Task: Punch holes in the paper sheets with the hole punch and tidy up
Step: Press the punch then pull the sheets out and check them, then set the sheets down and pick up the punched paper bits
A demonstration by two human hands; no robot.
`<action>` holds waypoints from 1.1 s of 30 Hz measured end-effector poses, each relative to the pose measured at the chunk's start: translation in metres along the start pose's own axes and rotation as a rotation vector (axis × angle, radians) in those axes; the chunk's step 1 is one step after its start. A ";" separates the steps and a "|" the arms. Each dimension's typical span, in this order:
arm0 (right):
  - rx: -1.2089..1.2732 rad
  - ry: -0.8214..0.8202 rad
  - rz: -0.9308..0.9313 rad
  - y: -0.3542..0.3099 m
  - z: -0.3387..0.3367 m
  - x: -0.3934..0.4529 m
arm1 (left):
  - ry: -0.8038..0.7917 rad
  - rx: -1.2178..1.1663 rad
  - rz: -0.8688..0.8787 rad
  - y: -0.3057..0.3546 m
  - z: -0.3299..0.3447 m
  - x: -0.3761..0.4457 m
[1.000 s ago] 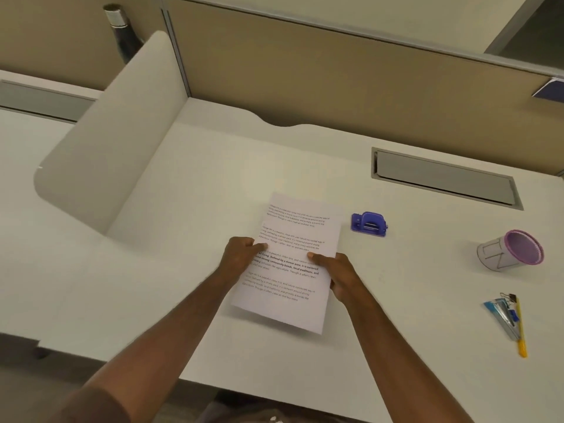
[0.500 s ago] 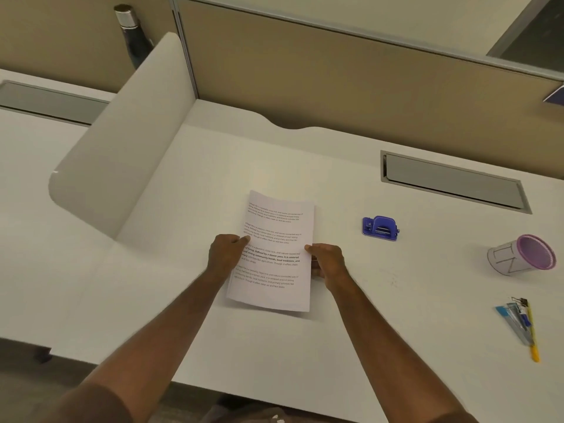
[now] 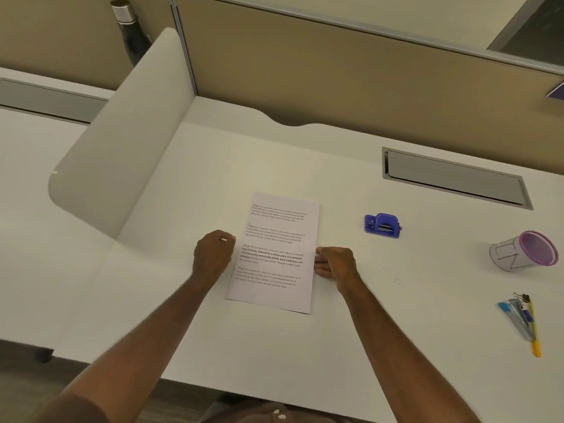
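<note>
My left hand [image 3: 213,254] and right hand [image 3: 334,264] pinch the paper sheets [image 3: 274,254] at mid-frame; I should square their edges before reaching for the hole punch [image 3: 383,225]

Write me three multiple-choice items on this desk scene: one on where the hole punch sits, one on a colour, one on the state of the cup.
1. Where is the hole punch?
A. On the paper sheets
B. On the desk, right of the paper sheets
C. In the left hand

2. What colour is the hole punch?
A. Red
B. Green
C. Blue

3. How is the cup?
A. Lying on its side
B. Standing upright
C. Upside down

Key: 1 B, it stands apart on the desk beyond the right hand. 2 C, its body is plainly blue. 3 A, its purple mouth faces sideways.
</note>
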State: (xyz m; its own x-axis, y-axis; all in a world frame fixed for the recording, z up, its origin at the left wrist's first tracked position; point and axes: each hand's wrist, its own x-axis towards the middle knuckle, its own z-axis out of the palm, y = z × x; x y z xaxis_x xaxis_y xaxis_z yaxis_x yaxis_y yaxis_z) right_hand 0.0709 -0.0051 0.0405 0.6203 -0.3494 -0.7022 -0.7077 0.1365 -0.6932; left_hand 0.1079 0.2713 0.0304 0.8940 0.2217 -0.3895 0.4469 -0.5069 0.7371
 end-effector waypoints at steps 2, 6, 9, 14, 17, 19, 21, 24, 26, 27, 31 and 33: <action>-0.017 0.035 -0.007 -0.001 -0.006 0.001 | 0.013 0.025 0.033 -0.002 -0.001 0.000; -0.027 0.058 -0.020 -0.003 -0.018 -0.001 | 0.082 0.055 0.162 0.003 0.006 -0.005; -0.049 0.043 -0.058 0.000 -0.035 -0.005 | 0.089 0.011 0.305 0.018 0.026 -0.014; -0.167 0.098 -0.269 0.019 -0.079 -0.013 | -0.039 0.001 0.533 0.045 0.082 -0.044; -0.188 0.139 -0.330 0.030 -0.115 -0.019 | -0.113 0.121 0.679 0.055 0.125 -0.067; -0.189 0.168 -0.346 0.037 -0.142 -0.021 | -0.177 0.201 0.748 0.060 0.155 -0.080; -0.178 0.187 -0.371 0.044 -0.170 -0.021 | -0.189 0.315 0.792 0.066 0.184 -0.087; -0.124 0.201 -0.408 0.054 -0.206 -0.016 | -0.184 0.503 0.876 0.073 0.215 -0.087; -0.088 0.200 -0.421 0.059 -0.227 -0.009 | -0.192 0.592 0.905 0.075 0.231 -0.085; -0.070 0.194 -0.428 0.059 -0.235 -0.005 | -0.188 0.621 0.899 0.075 0.237 -0.084; 0.065 0.151 -0.450 0.054 -0.251 0.016 | -0.165 0.739 0.859 0.066 0.250 -0.080; 0.140 0.118 -0.464 0.049 -0.252 0.029 | -0.155 0.760 0.858 0.063 0.252 -0.078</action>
State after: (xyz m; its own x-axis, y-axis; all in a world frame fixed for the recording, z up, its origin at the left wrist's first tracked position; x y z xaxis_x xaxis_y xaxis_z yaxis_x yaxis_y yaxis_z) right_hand -0.0308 -0.2423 0.0267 0.8106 -0.5045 -0.2973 -0.3093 0.0622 -0.9489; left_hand 0.0579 0.0121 -0.0316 0.8561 -0.5162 -0.0243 -0.4881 -0.8232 0.2901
